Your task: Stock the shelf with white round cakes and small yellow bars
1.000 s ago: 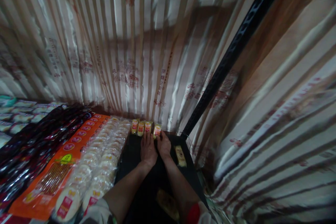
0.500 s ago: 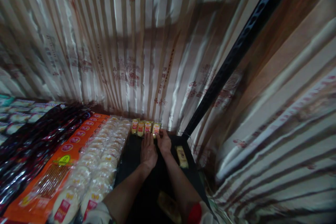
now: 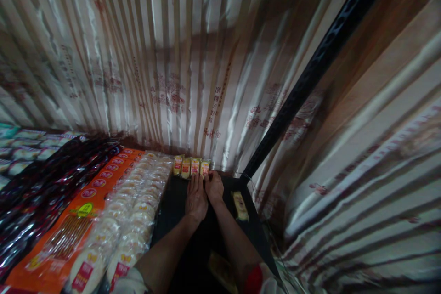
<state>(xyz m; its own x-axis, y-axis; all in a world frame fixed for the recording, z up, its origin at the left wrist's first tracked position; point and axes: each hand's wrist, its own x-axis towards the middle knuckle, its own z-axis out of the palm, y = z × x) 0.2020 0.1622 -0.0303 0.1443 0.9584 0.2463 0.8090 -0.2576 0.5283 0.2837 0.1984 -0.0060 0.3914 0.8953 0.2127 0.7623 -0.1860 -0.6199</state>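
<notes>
Four small pastries in clear yellowish wrappers with red labels would be several in a row; the rightmost wrapped pastry (image 3: 205, 166) is at the fingertips of my right hand (image 3: 214, 187). Its fingers are bent and drawn together against that pastry's lower right edge. My left hand (image 3: 197, 200) lies flat with its fingers stretched forward, their tips touching the bottom of the neighbouring wrapped pastry (image 3: 195, 166). Two more stand to the left, side by side. Another wrapped pastry (image 3: 240, 206) lies apart, right of my right forearm. A further wrapped pastry (image 3: 222, 270), dim and partly covered, lies beneath that forearm.
The black shelf (image 3: 174, 202) ends at a dark slotted post (image 3: 285, 110) on the right. Left are clear-wrapped round cakes (image 3: 143, 211), an orange snack pack (image 3: 65, 239) and dark shiny packets (image 3: 51, 193). Pleated printed curtain (image 3: 193, 64) hangs behind.
My right fingers have slid slightly down and inward along the rightmost pastry, bending more. That pastry sits a little closer to its neighbour. My left hand has barely moved.
</notes>
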